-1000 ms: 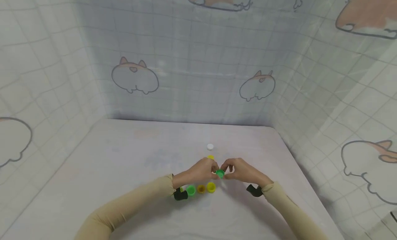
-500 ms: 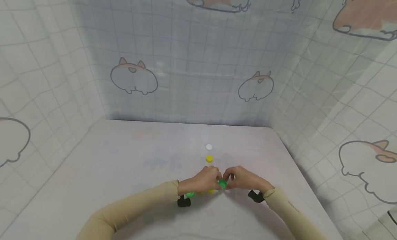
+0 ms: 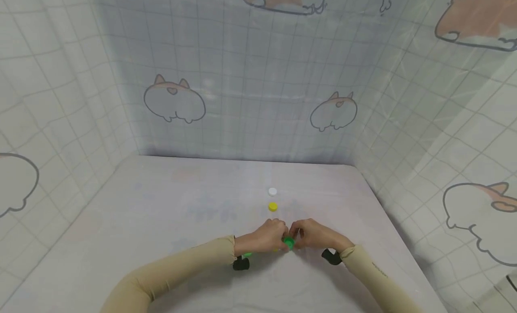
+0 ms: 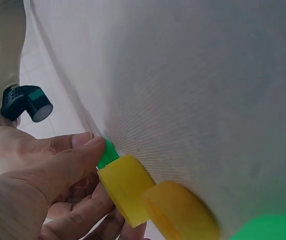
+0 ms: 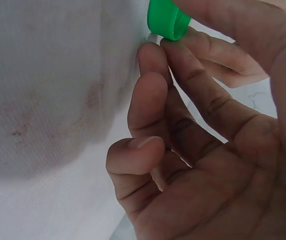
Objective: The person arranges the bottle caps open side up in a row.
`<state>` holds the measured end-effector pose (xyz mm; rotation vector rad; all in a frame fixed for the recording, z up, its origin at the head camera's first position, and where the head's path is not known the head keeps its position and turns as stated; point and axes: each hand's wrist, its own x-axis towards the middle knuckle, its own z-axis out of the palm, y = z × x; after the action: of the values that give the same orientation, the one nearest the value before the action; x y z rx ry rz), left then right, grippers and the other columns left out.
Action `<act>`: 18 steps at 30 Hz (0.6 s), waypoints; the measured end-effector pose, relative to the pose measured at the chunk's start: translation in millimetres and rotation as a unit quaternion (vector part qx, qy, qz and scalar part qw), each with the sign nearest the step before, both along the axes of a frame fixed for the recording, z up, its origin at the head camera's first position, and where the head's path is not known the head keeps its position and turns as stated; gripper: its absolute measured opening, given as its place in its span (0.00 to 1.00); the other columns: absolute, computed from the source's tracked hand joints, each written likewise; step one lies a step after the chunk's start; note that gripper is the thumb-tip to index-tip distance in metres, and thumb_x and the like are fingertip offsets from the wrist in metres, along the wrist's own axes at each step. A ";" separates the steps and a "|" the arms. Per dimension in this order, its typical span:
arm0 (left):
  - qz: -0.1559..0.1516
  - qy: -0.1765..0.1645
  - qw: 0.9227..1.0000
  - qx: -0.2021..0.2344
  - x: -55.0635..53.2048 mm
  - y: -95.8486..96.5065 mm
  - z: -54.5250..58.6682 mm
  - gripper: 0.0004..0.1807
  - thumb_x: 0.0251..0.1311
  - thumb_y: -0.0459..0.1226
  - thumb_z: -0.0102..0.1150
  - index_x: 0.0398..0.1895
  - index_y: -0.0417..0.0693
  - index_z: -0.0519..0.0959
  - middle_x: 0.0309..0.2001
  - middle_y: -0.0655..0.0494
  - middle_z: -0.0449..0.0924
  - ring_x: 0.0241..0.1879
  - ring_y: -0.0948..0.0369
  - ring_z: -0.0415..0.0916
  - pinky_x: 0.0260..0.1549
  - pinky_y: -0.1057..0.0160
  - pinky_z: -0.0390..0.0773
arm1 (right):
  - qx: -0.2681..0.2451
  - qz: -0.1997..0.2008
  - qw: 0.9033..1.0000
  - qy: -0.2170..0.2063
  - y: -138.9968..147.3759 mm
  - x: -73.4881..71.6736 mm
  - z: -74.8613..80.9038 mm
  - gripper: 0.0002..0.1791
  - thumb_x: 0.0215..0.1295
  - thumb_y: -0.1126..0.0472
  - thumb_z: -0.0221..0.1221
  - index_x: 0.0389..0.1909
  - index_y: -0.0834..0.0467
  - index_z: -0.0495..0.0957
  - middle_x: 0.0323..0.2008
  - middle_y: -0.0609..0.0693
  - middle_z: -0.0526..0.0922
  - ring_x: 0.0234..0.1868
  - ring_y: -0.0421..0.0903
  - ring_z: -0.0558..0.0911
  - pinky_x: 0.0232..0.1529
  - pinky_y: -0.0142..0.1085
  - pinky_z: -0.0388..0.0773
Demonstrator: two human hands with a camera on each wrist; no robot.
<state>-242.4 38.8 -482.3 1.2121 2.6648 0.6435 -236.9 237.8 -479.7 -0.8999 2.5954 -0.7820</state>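
A small green bottle cap [image 3: 288, 242] sits at the table surface between my two hands, its hollow side turned up. My left hand [image 3: 266, 236] pinches it from the left with thumb and fingertips. From the other side my right hand [image 3: 319, 234] grips the same cap between thumb and index finger; its other fingers curl loosely in the right wrist view. Beside the left hand, in the left wrist view, a yellow cap [image 4: 125, 187], an amber cap [image 4: 180, 212] and a larger green cap [image 4: 270, 229] stand in a row, mostly hidden by that hand in the head view.
Farther back on the pale cloth-covered table [image 3: 181, 191] lie a yellow cap [image 3: 272, 206] and a white cap [image 3: 272, 191], one behind the other. Grid-patterned curtains with dog drawings enclose the back and sides. Black wrist cameras [image 3: 332, 257] hang below both wrists.
Both hands have come down toward the table's near side with the green cap, lowering it level with the row. The left hand now covers most of that row and uncovers the far yellow cap.
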 end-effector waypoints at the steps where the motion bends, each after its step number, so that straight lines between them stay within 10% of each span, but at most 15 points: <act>1: 0.001 -0.001 1.000 0.001 0.5 0.2 0.3 0.08 0.47 0.40 0.75 0.21 0.51 0.84 0.18 0.68 0.72 0.23 0.71 0.63 0.24 0.73 0.64 | 0.001 0.001 1.000 0.001 0.0 0.2 -0.2 0.12 0.51 0.63 0.70 0.36 0.50 0.82 0.35 0.39 0.85 0.35 0.42 0.79 0.37 0.29 0.74; 18: -0.021 -0.102 0.994 0.035 -3.4 -8.7 1.7 0.12 0.49 0.44 0.74 0.23 0.48 0.82 0.18 0.66 0.64 0.20 0.71 0.58 0.19 0.74 0.60 | 0.020 -0.003 1.000 0.004 0.7 -0.6 5.1 0.16 0.52 0.54 0.71 0.42 0.51 0.81 0.39 0.41 0.84 0.38 0.41 0.79 0.38 0.30 0.75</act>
<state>-245.7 30.1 -480.6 1.1467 2.4623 0.8127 -237.5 238.5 -474.6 -0.8861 2.6114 -0.7261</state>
